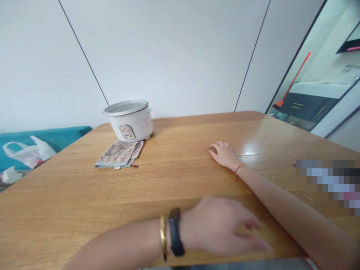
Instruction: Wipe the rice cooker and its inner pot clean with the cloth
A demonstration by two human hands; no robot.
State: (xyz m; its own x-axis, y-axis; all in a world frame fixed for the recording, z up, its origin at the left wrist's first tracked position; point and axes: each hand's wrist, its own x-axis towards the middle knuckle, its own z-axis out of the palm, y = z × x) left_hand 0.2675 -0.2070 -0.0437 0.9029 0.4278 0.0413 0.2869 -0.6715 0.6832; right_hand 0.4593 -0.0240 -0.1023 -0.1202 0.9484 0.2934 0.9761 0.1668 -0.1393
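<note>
My right hand (pixel 223 153) lies palm down on the wooden table (pixel 180 176), fingers stretched flat, holding nothing; a red string bracelet circles its wrist. My left hand (pixel 222 225) hovers low over the table's near edge, blurred by motion, fingers extended toward the right and holding nothing; a gold bangle and a dark watch sit on that wrist. A white rice cooker (pixel 129 120) without a lid stands at the far left of the table, well away from both hands. A folded patterned cloth (pixel 120 154) lies just in front of it.
A white wall runs behind the table. At the left, a teal surface (pixel 42 140) carries white plastic bags (pixel 28 153). A glass door at the right shows a room with a red-handled broom (pixel 292 80). A pixelated patch covers the table's right edge.
</note>
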